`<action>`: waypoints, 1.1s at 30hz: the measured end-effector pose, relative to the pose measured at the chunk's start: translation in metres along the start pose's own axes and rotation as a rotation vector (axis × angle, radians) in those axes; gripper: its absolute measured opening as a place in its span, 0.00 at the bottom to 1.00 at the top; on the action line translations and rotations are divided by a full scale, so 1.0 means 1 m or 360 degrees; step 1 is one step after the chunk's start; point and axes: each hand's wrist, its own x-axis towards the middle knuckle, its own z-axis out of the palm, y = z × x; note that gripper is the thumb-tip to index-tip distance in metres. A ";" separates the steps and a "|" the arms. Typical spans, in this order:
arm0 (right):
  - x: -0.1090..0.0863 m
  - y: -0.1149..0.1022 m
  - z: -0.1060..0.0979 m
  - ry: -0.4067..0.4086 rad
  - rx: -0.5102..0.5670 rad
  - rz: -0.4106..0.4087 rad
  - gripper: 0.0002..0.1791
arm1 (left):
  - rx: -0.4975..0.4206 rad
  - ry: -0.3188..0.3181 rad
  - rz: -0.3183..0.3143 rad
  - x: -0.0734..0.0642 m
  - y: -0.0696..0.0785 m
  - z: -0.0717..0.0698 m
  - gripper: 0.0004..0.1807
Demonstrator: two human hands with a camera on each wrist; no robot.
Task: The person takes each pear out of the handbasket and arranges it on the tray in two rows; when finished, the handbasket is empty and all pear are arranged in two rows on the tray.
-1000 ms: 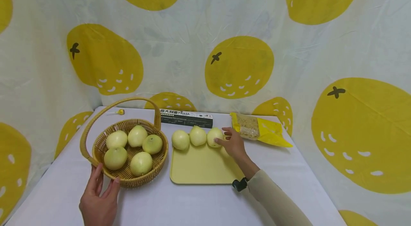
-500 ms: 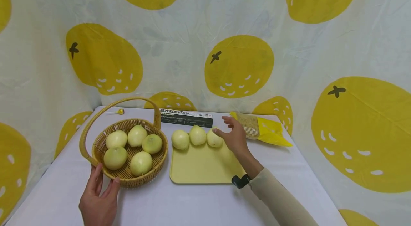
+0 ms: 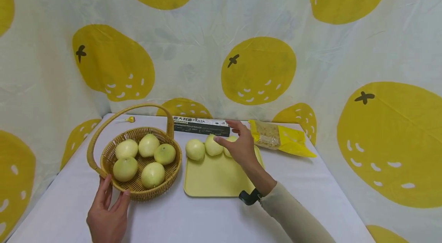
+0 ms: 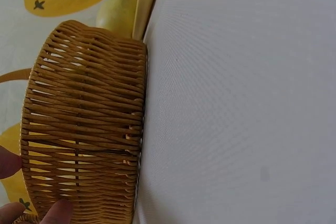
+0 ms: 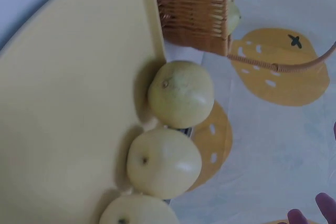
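Note:
A round wicker basket (image 3: 152,195) with a tall hoop handle holds several pale yellow-green round fruits (image 3: 153,175). At its near left rim, the fingertips of my left hand (image 3: 108,220) touch the wickerwork; the left wrist view has fingertips (image 4: 59,212) right against the outer wall. Along the far edge of a yellow tray (image 3: 221,181) stand three similar fruits: a left one (image 3: 195,150), a middle one (image 3: 213,145) and a right one (image 3: 228,153). My right hand (image 3: 241,147) spreads thumb and fingers above the right fruit, partly hiding it, and holds nothing.
Behind the tray lies a dark pasta box (image 3: 200,127). A yellow packet (image 3: 276,137) rests at the back right. Beyond the basket there is a small yellow-wrapped lollipop (image 3: 130,119). A fruit-print curtain (image 3: 193,74) hangs close behind the white-covered table (image 3: 165,224).
My right hand lifts its fingertips off the right fruit, then shifts left toward the middle one. The three tray fruits stay put. My left hand keeps its place at the basket.

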 end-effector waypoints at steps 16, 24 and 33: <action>-0.016 -0.016 0.053 -0.0200 0.0113 -0.0079 0.39 | -0.0021 -0.0008 -0.0033 0.001 -0.001 -0.002 0.44; -0.031 -0.029 0.080 -0.0448 0.0111 -0.0186 0.39 | -0.0018 -0.0002 -0.0020 0.000 -0.001 -0.001 0.43; -0.042 -0.035 0.102 -0.0689 0.0044 -0.0204 0.38 | -0.0001 -0.0014 -0.0023 0.000 -0.001 -0.001 0.44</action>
